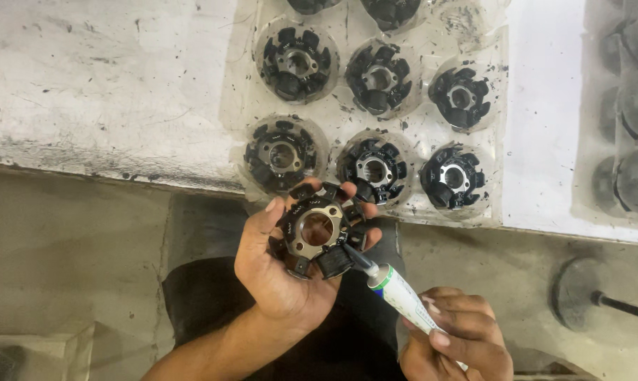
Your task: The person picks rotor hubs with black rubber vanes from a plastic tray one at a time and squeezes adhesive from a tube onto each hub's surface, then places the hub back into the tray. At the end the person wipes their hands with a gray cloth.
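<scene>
Your left hand (pixel 280 271) cups a round black stator core (pixel 317 229) with a metal centre ring, fingers curled around its rim, just below the table edge. Your right hand (pixel 460 339), at four o'clock from it, pinches a white tube (pixel 396 289) whose dark nozzle touches the core's lower right rim. At twelve o'clock, a clear plastic tray (pixel 418 137) on the white table (pixel 100 77) holds more cores in round pockets.
</scene>
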### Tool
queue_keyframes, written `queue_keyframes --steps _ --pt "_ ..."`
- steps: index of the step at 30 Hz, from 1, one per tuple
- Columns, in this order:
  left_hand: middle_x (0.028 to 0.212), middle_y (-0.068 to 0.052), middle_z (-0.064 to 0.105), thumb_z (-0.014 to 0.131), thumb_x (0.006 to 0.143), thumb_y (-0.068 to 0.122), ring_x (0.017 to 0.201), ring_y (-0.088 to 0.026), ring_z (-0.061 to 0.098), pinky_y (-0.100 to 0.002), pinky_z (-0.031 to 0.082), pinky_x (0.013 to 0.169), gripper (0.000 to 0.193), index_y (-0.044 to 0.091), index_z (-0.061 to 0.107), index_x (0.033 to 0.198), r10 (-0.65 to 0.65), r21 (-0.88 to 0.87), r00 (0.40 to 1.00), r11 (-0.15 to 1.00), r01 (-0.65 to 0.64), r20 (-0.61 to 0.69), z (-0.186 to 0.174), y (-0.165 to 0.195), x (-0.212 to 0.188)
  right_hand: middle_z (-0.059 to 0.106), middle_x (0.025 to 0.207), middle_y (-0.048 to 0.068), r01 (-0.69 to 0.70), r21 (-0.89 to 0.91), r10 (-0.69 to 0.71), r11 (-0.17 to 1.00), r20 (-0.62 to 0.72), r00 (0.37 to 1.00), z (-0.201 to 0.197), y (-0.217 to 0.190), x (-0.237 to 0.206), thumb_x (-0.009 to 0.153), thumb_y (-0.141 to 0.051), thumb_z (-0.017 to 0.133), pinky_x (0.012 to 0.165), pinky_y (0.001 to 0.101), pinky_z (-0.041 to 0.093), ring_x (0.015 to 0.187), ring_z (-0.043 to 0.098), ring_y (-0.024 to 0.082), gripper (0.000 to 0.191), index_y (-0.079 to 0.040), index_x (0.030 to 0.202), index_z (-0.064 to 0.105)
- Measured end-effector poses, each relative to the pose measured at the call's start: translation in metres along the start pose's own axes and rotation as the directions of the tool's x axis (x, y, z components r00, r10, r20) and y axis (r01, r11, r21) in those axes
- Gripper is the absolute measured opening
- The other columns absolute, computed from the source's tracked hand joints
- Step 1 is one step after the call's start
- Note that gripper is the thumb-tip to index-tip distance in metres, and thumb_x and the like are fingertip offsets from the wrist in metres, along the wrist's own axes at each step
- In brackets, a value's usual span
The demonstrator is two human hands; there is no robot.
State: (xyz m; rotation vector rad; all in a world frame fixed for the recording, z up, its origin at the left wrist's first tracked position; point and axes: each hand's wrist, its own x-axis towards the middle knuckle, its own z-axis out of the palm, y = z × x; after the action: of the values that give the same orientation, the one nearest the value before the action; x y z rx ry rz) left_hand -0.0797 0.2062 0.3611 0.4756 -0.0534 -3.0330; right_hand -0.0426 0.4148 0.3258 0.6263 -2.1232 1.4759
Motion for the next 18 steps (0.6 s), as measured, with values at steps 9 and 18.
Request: queue_keyframes --steps 9,18 --pt "0.119 -0.023 0.066 0.055 0.097 0.040 0.111 -0.044 0.065 -0.057 0.058 0.089 0.042 0.004 0.062 0.117 -0.034 -0.016 0.998 0.999 0.033 -0.044 0.006 -0.002 0.006 0.065 0.097 0.007 -0.066 -0.101 0.071 0.993 0.055 0.996 -0.004 -0.011 0.013 0.079 0.010 0.076 0.078 0.0375 0.068 0.090 0.074 0.022 0.043 -0.013 0.105 0.051" --pt "0.114 -0.025 0.069 0.053 0.101 0.040 0.108 -0.042 0.069 -0.055 0.058 0.089 0.046 0.000 0.063 0.121 -0.087 0.388 0.973 0.922 -0.003 0.215 0.022 0.005 0.084 0.063 0.083 0.010 -0.029 0.192 0.117 0.981 -0.462 0.879 -0.006 0.029 0.007 0.091 0.005 0.083 0.074 0.0343 0.064 0.080 0.071 0.020 0.035 -0.010 0.105 0.054"
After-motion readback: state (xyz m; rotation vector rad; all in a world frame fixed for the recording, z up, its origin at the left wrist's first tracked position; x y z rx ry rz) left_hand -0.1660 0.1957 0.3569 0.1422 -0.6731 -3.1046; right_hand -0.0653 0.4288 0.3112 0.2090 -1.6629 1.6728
